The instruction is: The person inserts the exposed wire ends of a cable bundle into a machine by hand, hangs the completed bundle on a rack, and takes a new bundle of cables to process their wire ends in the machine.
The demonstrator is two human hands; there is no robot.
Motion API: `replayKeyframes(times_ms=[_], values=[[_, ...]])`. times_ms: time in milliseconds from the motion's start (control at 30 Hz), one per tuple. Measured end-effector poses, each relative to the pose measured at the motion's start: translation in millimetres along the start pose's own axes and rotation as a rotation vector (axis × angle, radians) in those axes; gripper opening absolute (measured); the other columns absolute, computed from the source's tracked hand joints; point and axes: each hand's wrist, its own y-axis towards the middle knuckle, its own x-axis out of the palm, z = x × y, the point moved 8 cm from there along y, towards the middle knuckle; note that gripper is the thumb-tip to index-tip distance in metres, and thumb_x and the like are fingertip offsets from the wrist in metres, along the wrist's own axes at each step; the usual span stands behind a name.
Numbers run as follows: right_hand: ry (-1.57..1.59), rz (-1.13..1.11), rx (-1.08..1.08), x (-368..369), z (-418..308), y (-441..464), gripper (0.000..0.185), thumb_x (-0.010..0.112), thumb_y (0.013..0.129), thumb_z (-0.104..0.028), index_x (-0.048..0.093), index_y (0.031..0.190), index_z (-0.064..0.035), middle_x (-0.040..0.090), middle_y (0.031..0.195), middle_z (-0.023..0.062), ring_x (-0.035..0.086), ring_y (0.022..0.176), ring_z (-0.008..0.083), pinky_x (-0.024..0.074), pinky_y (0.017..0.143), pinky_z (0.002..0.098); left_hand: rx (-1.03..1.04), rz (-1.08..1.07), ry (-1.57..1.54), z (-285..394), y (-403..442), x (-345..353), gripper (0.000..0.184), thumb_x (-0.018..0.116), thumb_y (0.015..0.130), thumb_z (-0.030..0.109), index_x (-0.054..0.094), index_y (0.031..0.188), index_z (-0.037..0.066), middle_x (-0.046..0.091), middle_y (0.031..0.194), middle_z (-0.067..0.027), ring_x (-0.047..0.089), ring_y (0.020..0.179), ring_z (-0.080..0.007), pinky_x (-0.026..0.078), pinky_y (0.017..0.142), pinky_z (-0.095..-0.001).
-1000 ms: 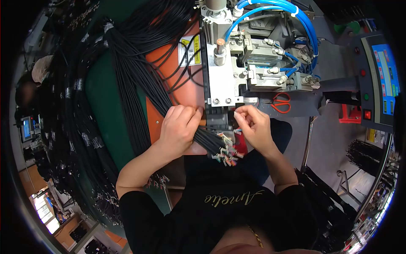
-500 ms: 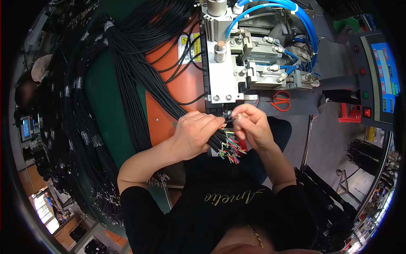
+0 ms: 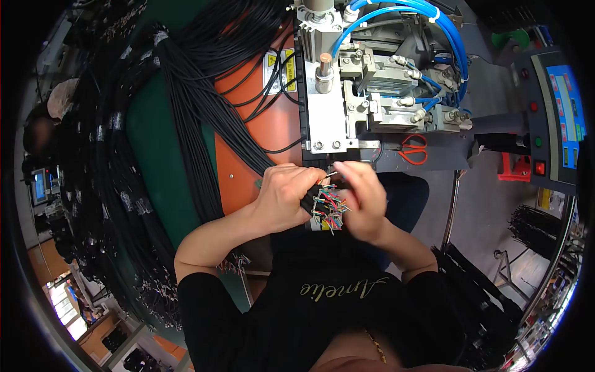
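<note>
My left hand (image 3: 285, 195) is wrapped round a thick bundle of black cables (image 3: 242, 144), just behind their stripped ends. Thin coloured wires (image 3: 330, 208), red, green, white, blue and yellow among them, fan out from the bundle beyond my left fingers. My right hand (image 3: 365, 201) is on the other side of these ends. Its thumb and forefinger are apart, and the forefinger's tip lies close to one cable end at the top of the bundle. Whether it touches that end I cannot tell. Both hands are just below the front of a metal clamping machine (image 3: 327, 121).
Blue air hoses (image 3: 455, 43) curve over the machine. Red-handled scissors (image 3: 413, 150) lie right of it. A control panel (image 3: 561, 118) stands at far right. More black cables (image 3: 192, 124) cross the orange board (image 3: 238, 192) and green surface (image 3: 149, 133). A person (image 3: 43, 133) is at far left.
My right thumb and forefinger have parted from a pinch at a cable end, and the hand has moved left and slightly down. The wire ends now face more toward me; my left hand keeps its grip.
</note>
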Motion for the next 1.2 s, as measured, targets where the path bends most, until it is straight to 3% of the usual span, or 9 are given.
replayKeyframes(times_ms=[33, 133, 233, 367, 567, 667, 733, 833, 1200], values=[[0.252, -0.062, 0.184, -2, 16, 2, 0.024, 0.055, 0.089, 0.003, 0.062, 0.112, 0.0074, 0.06, 0.102, 0.0153, 0.064, 0.084, 0.0213, 0.0517, 0.079, 0.0301, -0.002, 0.0, -0.003, 0, 0, -1, 0.033, 0.076, 0.058, 0.009, 0.06, 0.087, 0.004, 0.062, 0.069, -0.0088, 0.062, 0.061, -0.0299, 0.045, 0.055, -0.0363], [0.957, -0.163, 0.564, 13, 46, -1, 0.023, 0.055, 0.097, -0.009, 0.063, 0.113, 0.0054, 0.063, 0.097, 0.0092, 0.064, 0.083, 0.0137, 0.05, 0.074, 0.0245, -0.012, -0.078, -0.029, -5, 3, -1, 0.033, 0.077, 0.059, 0.01, 0.062, 0.087, 0.004, 0.064, 0.071, -0.0094, 0.064, 0.063, -0.0289, 0.047, 0.056, -0.0346], [1.133, -0.226, 0.685, 20, 49, -3, 0.022, 0.056, 0.096, -0.005, 0.064, 0.112, 0.0056, 0.064, 0.098, 0.012, 0.065, 0.08, 0.0147, 0.0507, 0.071, 0.025, -0.099, -0.119, -0.242, -9, 6, -4, 0.029, 0.077, 0.065, 0.007, 0.06, 0.087, 0.004, 0.061, 0.07, -0.0046, 0.062, 0.061, -0.0187, 0.048, 0.06, -0.0284], [1.124, -0.257, 0.659, 20, 47, 0, 0.02, 0.058, 0.094, -0.003, 0.065, 0.111, 0.0059, 0.065, 0.098, 0.0132, 0.065, 0.077, 0.0148, 0.0516, 0.069, 0.0247, -0.138, -0.164, -0.354, -14, 6, -4, 0.022, 0.073, 0.069, 0.003, 0.06, 0.086, 0.004, 0.062, 0.07, -0.0039, 0.061, 0.06, -0.0158, 0.048, 0.059, -0.0267], [0.978, -0.262, 0.608, 17, 49, 4, 0.019, 0.058, 0.092, 0.001, 0.065, 0.109, 0.0064, 0.065, 0.092, 0.0114, 0.065, 0.074, 0.0135, 0.0523, 0.065, 0.0239, -0.155, -0.25, -0.338, -15, 6, 0, 0.021, 0.073, 0.07, 0.003, 0.061, 0.086, 0.003, 0.063, 0.07, -0.0043, 0.064, 0.061, -0.0162, 0.048, 0.059, -0.0261], [0.258, -0.201, 0.257, -1, 33, 19, 0.01, 0.063, 0.085, 0.002, 0.065, 0.094, 0.0045, 0.063, 0.081, 0.0097, 0.063, 0.064, 0.0136, 0.0491, 0.056, 0.0238, 0.009, -0.165, -0.015, -3, 2, 4, 0.035, 0.079, 0.06, 0.011, 0.062, 0.089, 0.001, 0.062, 0.07, -0.0076, 0.063, 0.061, -0.0241, 0.048, 0.057, -0.0334], [-0.207, -0.139, 0.025, -5, 13, 23, 0.008, 0.069, 0.077, 0.0, 0.062, 0.081, 0.0007, 0.058, 0.071, 0.0081, 0.06, 0.055, 0.0171, 0.0444, 0.049, 0.0272, 0.082, -0.064, 0.157, 8, -3, 7, 0.028, 0.07, 0.067, 0.009, 0.063, 0.093, 0.002, 0.059, 0.069, -0.0066, 0.061, 0.061, -0.0256, 0.046, 0.057, -0.0361], [-0.495, -0.235, -0.024, -5, 6, 26, 0.006, 0.066, 0.077, -0.002, 0.061, 0.078, -0.001, 0.056, 0.07, 0.0084, 0.058, 0.053, 0.024, 0.0442, 0.048, 0.0322, 0.112, -0.108, 0.328, 18, -1, 9, 0.029, 0.062, 0.076, 0.008, 0.062, 0.103, -0.002, 0.055, 0.079, -0.007, 0.057, 0.068, -0.0226, 0.046, 0.06, -0.033], [-0.432, -0.214, 0.014, -6, 13, 18, 0.006, 0.065, 0.079, -0.007, 0.061, 0.082, -0.0033, 0.054, 0.072, 0.0085, 0.059, 0.057, 0.0265, 0.0475, 0.053, 0.0355, 0.108, -0.17, 0.364, 17, 1, 12, 0.037, 0.059, 0.074, 0.005, 0.06, 0.111, -0.003, 0.05, 0.083, -0.0075, 0.055, 0.073, -0.0212, 0.048, 0.061, -0.0316]])
